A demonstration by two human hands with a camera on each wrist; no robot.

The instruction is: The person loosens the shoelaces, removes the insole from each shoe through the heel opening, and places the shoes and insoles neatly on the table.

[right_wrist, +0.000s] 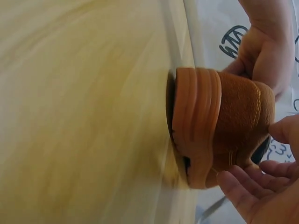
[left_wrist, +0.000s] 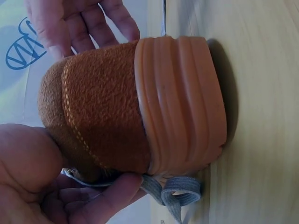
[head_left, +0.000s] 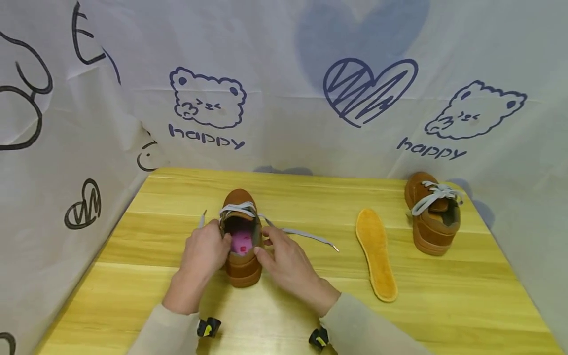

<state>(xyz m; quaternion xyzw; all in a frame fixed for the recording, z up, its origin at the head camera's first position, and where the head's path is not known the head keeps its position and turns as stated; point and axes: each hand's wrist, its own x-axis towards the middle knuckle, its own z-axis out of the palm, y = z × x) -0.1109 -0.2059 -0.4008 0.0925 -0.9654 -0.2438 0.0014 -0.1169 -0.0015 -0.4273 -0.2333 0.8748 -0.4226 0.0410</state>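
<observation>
A brown suede shoe with a pale grey lace stands upright on the wooden table, toe pointing away. Inside it lies a pink insole with small red marks. My left hand grips the shoe's left side, thumb over the collar and fingers curled along the outside. On the other side is my right hand, its thumb at the heel collar and its fingers loosely extended beside the upper. The right wrist view shows the right fingers at the shoe's side. The lace trails loose to the right.
To the right, a fuzzy orange-yellow insole lies flat on the table. Beyond it stands a second brown shoe, its grey lace tied. White cloth with drawings hangs behind and along the sides.
</observation>
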